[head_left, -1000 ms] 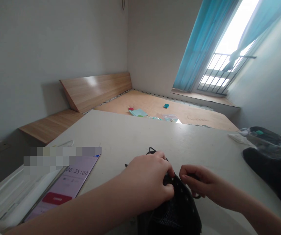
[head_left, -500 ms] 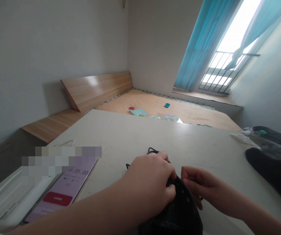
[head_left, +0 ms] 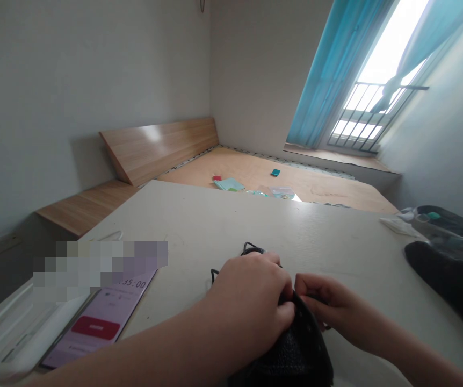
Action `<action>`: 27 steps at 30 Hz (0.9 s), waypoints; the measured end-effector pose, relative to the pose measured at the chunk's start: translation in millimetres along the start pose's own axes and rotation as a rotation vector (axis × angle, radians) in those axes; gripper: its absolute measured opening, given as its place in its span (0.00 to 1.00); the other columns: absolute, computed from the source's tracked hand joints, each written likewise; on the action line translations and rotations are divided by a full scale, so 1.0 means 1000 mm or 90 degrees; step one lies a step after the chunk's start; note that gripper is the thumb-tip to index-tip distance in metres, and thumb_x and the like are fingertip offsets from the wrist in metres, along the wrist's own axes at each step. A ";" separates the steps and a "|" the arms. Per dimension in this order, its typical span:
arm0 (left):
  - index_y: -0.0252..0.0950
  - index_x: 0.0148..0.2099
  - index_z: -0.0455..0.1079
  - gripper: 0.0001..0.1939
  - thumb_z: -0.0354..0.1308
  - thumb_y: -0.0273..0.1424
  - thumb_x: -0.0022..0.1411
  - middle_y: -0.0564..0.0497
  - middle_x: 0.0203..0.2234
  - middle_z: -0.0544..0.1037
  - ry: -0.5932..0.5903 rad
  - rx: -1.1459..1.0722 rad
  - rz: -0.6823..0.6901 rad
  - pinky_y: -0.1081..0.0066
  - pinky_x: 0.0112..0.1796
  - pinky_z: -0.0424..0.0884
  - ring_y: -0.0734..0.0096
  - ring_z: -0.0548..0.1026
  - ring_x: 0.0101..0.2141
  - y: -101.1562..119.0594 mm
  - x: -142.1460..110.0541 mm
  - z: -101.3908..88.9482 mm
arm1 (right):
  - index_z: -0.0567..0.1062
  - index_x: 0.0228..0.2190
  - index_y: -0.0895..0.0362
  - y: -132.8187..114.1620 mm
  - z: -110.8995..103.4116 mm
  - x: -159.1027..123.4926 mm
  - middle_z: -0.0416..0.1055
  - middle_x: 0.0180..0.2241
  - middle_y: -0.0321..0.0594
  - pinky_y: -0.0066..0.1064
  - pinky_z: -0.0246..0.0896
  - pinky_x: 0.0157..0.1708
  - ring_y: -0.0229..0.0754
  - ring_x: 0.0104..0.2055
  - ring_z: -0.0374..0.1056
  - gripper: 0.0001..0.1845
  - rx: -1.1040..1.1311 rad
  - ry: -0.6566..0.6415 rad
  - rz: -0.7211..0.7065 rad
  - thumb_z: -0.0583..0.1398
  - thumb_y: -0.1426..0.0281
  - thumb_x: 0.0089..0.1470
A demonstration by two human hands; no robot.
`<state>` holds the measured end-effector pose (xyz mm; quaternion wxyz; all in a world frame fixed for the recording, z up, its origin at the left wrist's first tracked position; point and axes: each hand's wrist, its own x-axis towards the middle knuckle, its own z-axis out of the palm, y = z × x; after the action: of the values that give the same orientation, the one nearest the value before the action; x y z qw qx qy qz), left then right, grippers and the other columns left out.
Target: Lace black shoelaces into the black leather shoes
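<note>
Narrow pinches by left hand (head_left: 250, 303) and right hand (head_left: 330, 306) on the black eyeleted mesh piece (head_left: 296, 349) (edge raised, eyelets within reach).

Surface: my white table (head_left: 231, 231) carried everything.
Lying on it: a black mesh item (head_left: 291, 349), a timer-lit phone (head_left: 98, 328), black cloth (head_left: 445, 285), a clear plastic bag (head_left: 441, 228).

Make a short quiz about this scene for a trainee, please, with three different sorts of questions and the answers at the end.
1. Which hand is nearer the phone: A) the left hand or B) the right hand?
2. True or false: both hands touch the black perforated piece.
3. What colour is the button on the phone's screen?

Key: 1. A; 2. True; 3. Red
</note>
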<state>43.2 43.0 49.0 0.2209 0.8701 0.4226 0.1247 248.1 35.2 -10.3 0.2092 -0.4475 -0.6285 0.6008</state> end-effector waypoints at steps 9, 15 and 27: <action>0.40 0.29 0.74 0.07 0.56 0.31 0.56 0.53 0.29 0.75 0.018 -0.034 0.010 0.70 0.28 0.62 0.69 0.71 0.29 -0.002 -0.001 0.003 | 0.65 0.26 0.56 0.012 -0.004 0.010 0.62 0.21 0.32 0.26 0.52 0.23 0.35 0.24 0.59 0.25 -0.010 -0.022 -0.050 0.59 0.47 0.55; 0.37 0.36 0.73 0.10 0.51 0.33 0.65 0.50 0.35 0.73 0.064 0.005 0.023 0.65 0.31 0.68 0.64 0.73 0.32 0.000 -0.004 -0.001 | 0.74 0.32 0.56 -0.004 -0.010 0.002 0.68 0.29 0.38 0.30 0.62 0.34 0.40 0.33 0.64 0.21 -0.048 0.050 -0.122 0.57 0.51 0.59; 0.40 0.45 0.72 0.08 0.54 0.33 0.66 0.55 0.39 0.73 0.142 -0.227 0.102 0.70 0.33 0.67 0.73 0.71 0.32 0.005 -0.017 -0.028 | 0.71 0.24 0.51 -0.042 0.005 -0.032 0.59 0.20 0.33 0.29 0.64 0.27 0.37 0.23 0.58 0.17 0.144 0.171 -0.231 0.56 0.57 0.62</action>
<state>24.9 34.1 75.5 0.3123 0.8290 0.3453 0.3100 247.5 11.0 37.1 0.4440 -0.3774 -0.5938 0.5549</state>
